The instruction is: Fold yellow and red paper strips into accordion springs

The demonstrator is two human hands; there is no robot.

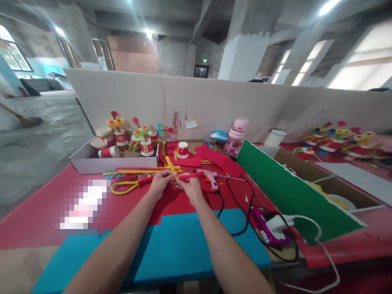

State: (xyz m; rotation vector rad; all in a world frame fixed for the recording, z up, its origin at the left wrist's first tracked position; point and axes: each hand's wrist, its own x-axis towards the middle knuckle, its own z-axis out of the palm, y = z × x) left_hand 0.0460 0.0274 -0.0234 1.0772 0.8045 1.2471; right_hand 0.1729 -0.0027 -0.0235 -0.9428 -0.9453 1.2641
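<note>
Over the red table covering, both my hands meet with their fingers pinched around paper strips. My left hand is closed on a yellow paper strip that points up and away. My right hand is closed at the near end of a red paper strip, which stretches to the right. The two strips come together between my fingertips; whether they are joined there is hidden. A pink glue gun lies just right of my right hand. Yellow-handled scissors rest to the left of my left hand.
A white box of paper-cup figures stands back left. Behind my hands are a red-and-white cup and red paper sheets. On the right are a green-sided box and a purple power strip with cables. Blue board lies in front.
</note>
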